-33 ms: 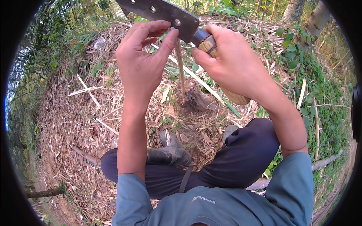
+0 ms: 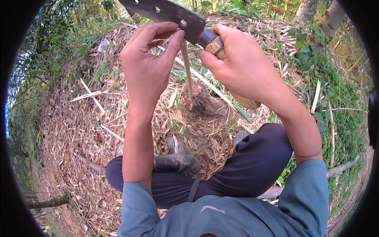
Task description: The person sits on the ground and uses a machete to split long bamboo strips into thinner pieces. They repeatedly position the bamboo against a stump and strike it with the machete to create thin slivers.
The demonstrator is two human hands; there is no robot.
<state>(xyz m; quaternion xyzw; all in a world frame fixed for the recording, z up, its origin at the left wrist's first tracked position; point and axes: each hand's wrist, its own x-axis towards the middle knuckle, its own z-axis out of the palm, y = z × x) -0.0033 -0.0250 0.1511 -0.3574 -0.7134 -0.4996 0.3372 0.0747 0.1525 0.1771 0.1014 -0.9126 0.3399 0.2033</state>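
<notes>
My left hand (image 2: 146,61) pinches the top of a thin bamboo stick (image 2: 187,67) between thumb and fingertips. The stick stands nearly upright, its lower end against a dark, rough wooden stump (image 2: 207,104) on the ground. In my right hand (image 2: 242,59) is a machete (image 2: 167,12) with a wooden handle, gripped all round. Its broad dark blade, pierced by several round holes, points to the upper left. The blade's lower edge lies right at the stick's top and by my left fingertips; whether it has entered the wood I cannot make out.
Dry leaves and shavings cover the ground. A long pale bamboo strip (image 2: 209,86) lies behind the stick, with crossed split pieces (image 2: 91,95) at the left. My booted foot (image 2: 179,160) and bent knee (image 2: 260,154) are close to the stump. Green vines (image 2: 339,114) grow at the right.
The machete and my right hand have shifted very slightly to the left. The stick's top has tilted a little the same way.
</notes>
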